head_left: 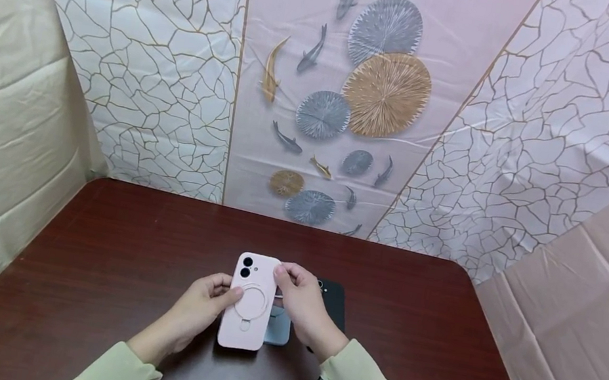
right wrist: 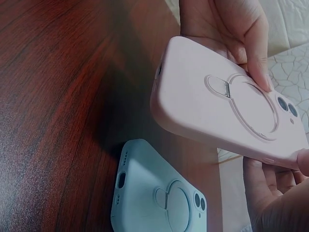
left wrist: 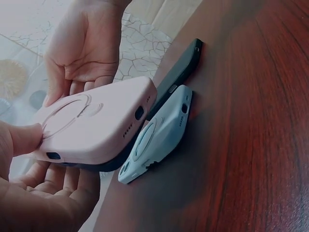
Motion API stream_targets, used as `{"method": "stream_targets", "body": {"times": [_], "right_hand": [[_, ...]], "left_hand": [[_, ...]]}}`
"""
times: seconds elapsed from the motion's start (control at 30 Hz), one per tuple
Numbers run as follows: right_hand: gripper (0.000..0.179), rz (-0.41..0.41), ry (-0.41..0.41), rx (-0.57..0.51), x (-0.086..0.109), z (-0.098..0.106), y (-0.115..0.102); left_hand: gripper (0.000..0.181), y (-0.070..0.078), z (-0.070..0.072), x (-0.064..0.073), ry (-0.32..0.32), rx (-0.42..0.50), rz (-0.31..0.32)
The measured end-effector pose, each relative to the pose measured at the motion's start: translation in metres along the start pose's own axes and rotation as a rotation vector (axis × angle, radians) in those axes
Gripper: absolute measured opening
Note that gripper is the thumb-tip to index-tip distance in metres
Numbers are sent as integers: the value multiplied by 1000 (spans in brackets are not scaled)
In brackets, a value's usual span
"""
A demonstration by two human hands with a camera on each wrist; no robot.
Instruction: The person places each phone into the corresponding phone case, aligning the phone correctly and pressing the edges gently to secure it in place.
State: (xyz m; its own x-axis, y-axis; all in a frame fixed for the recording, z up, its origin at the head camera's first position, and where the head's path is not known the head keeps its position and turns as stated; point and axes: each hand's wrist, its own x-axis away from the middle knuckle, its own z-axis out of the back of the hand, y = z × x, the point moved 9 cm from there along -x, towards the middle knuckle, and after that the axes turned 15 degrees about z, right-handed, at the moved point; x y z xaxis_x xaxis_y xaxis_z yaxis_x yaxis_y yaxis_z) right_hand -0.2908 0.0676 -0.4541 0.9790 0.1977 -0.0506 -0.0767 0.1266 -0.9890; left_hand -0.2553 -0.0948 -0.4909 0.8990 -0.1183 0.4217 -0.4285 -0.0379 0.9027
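Note:
Both hands hold a pink phone case above the table, its back with two camera holes and a ring stand facing up. A dark edge shows along its underside in the left wrist view. My left hand grips the left side, thumb on the back near the ring and fingers beneath. At the upper right corner, my right hand pinches the case between thumb and fingers. A light blue phone case, also with a ring stand, lies on the table just right of the pink one, partly covered by it in the head view.
Beyond the light blue case lies a black phone or case, partly behind my right hand. The dark red-brown wooden table reaches back to a patterned cloth. Plain cloth hangs at both sides.

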Motion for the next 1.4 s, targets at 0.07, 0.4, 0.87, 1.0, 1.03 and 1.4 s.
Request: {"method": "stream_targets", "body": {"times": [0.07,0.4,0.87,1.0,1.03,1.4], "right_hand": [[29,2,-3,1,0,0,0],[29,-11,-14,6,0,-2,-1],[29,-15,-32,-40,0,-6,-2],[30,-21,-39,-52,0,-7,0],[30,-23,-41,-53,0,-7,0],[33,-56,-35,-43,1,-6,7]], "left_hand": [[22,-1,0,0,3,8,3],[18,0,2,1,24,26,-12],[15,3,4,4,31,55,-22],[16,5,5,6,34,49,-36],[16,5,5,7,34,50,-34],[14,3,6,7,59,51,-15]]}}
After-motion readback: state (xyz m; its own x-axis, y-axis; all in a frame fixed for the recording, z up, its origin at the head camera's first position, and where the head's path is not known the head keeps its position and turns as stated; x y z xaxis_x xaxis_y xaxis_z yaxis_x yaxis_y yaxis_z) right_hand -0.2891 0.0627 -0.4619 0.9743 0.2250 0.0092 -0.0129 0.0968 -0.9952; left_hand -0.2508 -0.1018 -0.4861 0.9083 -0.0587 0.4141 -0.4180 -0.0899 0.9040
